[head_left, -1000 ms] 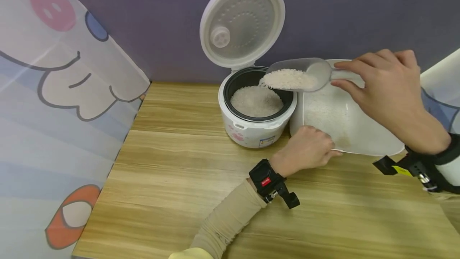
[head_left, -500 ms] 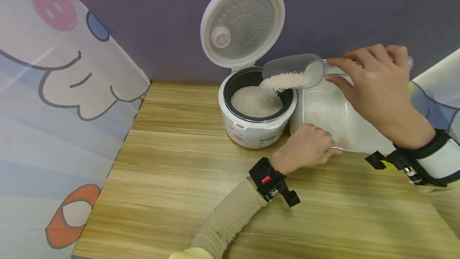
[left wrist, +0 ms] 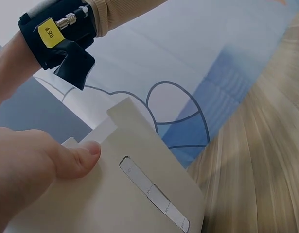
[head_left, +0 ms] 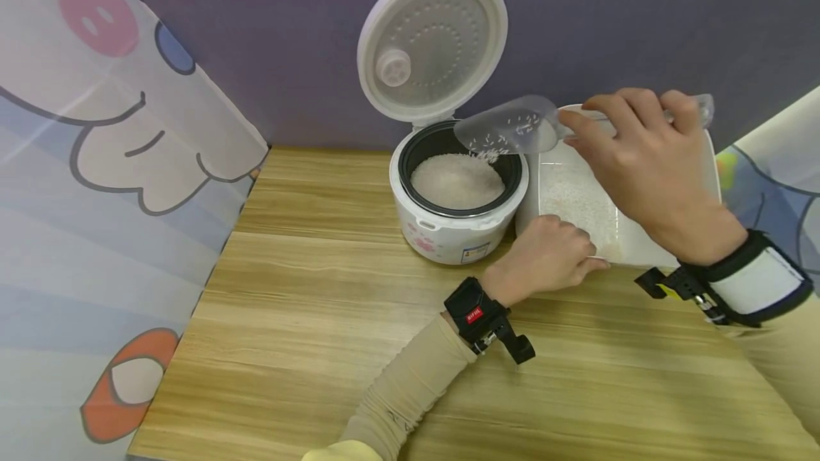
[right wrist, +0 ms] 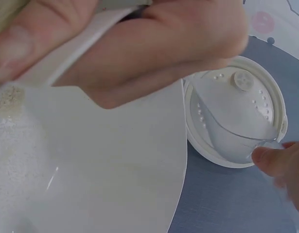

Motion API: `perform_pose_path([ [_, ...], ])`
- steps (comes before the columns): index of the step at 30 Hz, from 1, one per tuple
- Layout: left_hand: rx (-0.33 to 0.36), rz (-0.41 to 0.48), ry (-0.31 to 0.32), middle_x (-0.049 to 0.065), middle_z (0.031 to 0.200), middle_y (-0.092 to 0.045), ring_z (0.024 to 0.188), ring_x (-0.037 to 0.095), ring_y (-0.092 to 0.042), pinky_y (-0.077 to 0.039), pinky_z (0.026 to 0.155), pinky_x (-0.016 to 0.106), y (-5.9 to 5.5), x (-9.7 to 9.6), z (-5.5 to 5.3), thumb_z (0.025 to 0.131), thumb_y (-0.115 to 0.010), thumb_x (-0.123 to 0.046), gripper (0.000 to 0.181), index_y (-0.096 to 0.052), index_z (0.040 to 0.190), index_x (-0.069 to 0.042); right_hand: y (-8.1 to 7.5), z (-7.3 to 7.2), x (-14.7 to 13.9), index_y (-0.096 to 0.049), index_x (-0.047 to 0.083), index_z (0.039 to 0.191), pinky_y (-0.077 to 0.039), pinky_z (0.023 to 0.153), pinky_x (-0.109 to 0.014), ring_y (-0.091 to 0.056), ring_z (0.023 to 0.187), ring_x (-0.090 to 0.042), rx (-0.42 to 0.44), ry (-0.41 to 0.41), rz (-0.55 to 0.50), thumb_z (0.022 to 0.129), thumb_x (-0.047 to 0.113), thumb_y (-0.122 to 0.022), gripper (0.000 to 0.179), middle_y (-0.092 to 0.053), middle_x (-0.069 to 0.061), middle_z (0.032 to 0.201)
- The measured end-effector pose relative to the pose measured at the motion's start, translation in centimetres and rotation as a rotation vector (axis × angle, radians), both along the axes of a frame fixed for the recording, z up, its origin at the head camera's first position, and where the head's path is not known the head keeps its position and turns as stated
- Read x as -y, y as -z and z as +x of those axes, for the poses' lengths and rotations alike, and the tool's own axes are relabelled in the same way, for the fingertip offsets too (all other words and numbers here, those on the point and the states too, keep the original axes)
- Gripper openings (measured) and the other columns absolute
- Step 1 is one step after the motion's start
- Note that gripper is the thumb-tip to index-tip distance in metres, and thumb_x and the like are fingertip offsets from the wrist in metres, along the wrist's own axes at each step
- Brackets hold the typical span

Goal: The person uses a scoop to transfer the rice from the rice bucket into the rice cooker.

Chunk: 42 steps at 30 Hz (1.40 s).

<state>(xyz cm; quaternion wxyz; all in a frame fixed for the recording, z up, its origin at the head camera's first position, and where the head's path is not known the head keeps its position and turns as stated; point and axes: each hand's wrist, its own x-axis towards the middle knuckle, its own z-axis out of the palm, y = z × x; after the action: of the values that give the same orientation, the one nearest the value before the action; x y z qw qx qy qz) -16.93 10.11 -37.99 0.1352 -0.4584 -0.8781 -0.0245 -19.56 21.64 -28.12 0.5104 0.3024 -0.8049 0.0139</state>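
Between its thumb and fingers, my right hand (head_left: 653, 162) holds the handle of a clear plastic scoop (head_left: 534, 119). The scoop is tipped over the rice cooker (head_left: 419, 226), and a few grains cling inside it and gather at its lower edge. White rice (head_left: 456, 182) lies heaped in the cooker's dark inner pot. My left hand (head_left: 551, 255) grips the near rim of a white plastic bin (head_left: 576, 187), its thumb (left wrist: 81, 158) over the edge in the left wrist view. Some rice (right wrist: 8, 102) shows inside the bin in the right wrist view.
The cooker's round lid (head_left: 442, 41) stands raised against the dark wall panel (head_left: 288, 41). Cooker and bin stand side by side at the back of the wooden table (head_left: 288, 319). A cartoon-printed curtain (head_left: 128, 233) borders the left side.
My right hand has moved left and tilted the scoop, and most of its rice has slid into the cooker's pot. The bin has tilted more upright while my left hand keeps its rim.
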Motion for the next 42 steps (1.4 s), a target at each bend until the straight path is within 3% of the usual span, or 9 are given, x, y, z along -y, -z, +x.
perform_pose_path([
  [4, -0.031, 0.01, -0.001, -0.02, 0.069, -0.059, 0.07, -0.002, -0.063, -0.047, 0.069, 0.019, 0.0, -0.1, -0.1, 0.105, -0.049, -0.056, 0.046, -0.058, 0.067, -0.031, 0.4, -0.3, 0.6, -0.075, 0.012, 0.107, -0.029, 0.087, -0.05, -0.064, 0.093, -0.038, -0.102, -0.04, 0.02, 0.095, 0.005, -0.069, 0.015, -0.072, -0.014, 0.102],
  [7, -0.084, 0.04, -0.007, -0.02, 0.07, -0.061, 0.071, -0.003, -0.063, -0.047, 0.072, 0.018, 0.2, 0.0, -0.3, 0.104, -0.049, -0.057, 0.045, -0.061, 0.069, -0.032, 0.4, -0.3, 0.5, -0.074, 0.01, 0.112, -0.027, 0.085, -0.047, -0.064, 0.097, -0.036, -0.129, -0.074, 0.106, 0.096, 0.0, -0.063, 0.021, -0.071, -0.014, 0.105],
  [13, -0.2, 0.078, -0.032, -0.02, 0.073, -0.062, 0.072, -0.002, -0.063, -0.047, 0.075, 0.019, 0.5, 0.0, -0.8, 0.106, -0.046, -0.057, 0.043, -0.065, 0.075, -0.033, 0.3, -0.2, -0.4, -0.065, 0.009, 0.119, -0.029, 0.086, -0.045, -0.063, 0.099, -0.034, -0.114, -0.1, 0.297, 0.098, 0.001, -0.056, 0.024, -0.067, -0.016, 0.11],
  [18, -0.248, 0.104, -0.042, -0.019, 0.073, -0.062, 0.073, 0.0, -0.064, -0.048, 0.077, 0.02, 0.5, 0.0, -1.2, 0.106, -0.045, -0.056, 0.043, -0.067, 0.077, -0.033, 0.5, -0.3, -0.9, -0.063, 0.01, 0.119, -0.029, 0.083, -0.044, -0.057, 0.089, -0.032, -0.143, -0.105, 0.369, 0.099, 0.003, -0.055, 0.023, -0.063, -0.015, 0.11],
  [25, -0.302, 0.179, -0.045, -0.018, 0.066, -0.058, 0.067, 0.0, -0.061, -0.047, 0.074, 0.02, 0.7, -0.2, -1.8, 0.105, -0.05, -0.055, 0.043, -0.065, 0.072, -0.031, 0.3, 0.0, -1.5, -0.06, 0.004, 0.121, -0.033, 0.073, -0.042, -0.051, 0.088, -0.032, -0.148, -0.119, 0.528, 0.097, -0.007, -0.043, 0.031, -0.057, -0.017, 0.113],
  [30, -0.313, 0.17, -0.065, -0.02, 0.077, -0.066, 0.083, 0.001, -0.065, -0.047, 0.084, 0.023, 0.7, -0.5, -2.1, 0.105, -0.048, -0.055, 0.04, -0.07, 0.082, -0.033, 0.6, -0.1, -1.5, -0.058, 0.007, 0.12, -0.031, 0.076, -0.043, -0.052, 0.085, -0.033, -0.142, -0.123, 0.472, 0.1, -0.003, -0.045, 0.026, -0.059, -0.017, 0.111],
  [35, -0.386, 0.166, -0.104, -0.02, 0.091, -0.072, 0.103, 0.005, -0.063, -0.043, 0.097, 0.03, 1.0, -0.6, -2.2, 0.105, -0.047, -0.057, 0.038, -0.073, 0.09, -0.034, 1.3, 0.0, -1.8, -0.059, 0.009, 0.117, -0.031, 0.08, -0.045, -0.056, 0.088, -0.034, -0.12, -0.108, 0.408, 0.099, -0.003, -0.048, 0.025, -0.061, -0.016, 0.11],
  [38, -0.43, 0.177, -0.109, -0.018, 0.093, -0.072, 0.101, 0.006, -0.063, -0.041, 0.098, 0.031, 1.2, -0.7, -2.2, 0.103, -0.048, -0.058, 0.037, -0.074, 0.091, -0.034, 1.7, 0.3, -2.1, -0.063, 0.011, 0.122, -0.031, 0.083, -0.047, -0.059, 0.09, -0.034, -0.098, -0.084, 0.342, 0.1, -0.002, -0.048, 0.029, -0.063, -0.014, 0.11],
  [42, -0.435, 0.191, -0.125, -0.015, 0.097, -0.07, 0.1, 0.008, -0.062, -0.04, 0.095, 0.031, 1.4, -1.0, -2.4, 0.102, -0.05, -0.058, 0.035, -0.073, 0.096, -0.031, 2.2, 1.0, -2.0, -0.067, 0.01, 0.128, -0.032, 0.087, -0.048, -0.063, 0.09, -0.035, -0.069, -0.027, 0.247, 0.1, -0.002, -0.048, 0.036, -0.068, -0.014, 0.109],
])
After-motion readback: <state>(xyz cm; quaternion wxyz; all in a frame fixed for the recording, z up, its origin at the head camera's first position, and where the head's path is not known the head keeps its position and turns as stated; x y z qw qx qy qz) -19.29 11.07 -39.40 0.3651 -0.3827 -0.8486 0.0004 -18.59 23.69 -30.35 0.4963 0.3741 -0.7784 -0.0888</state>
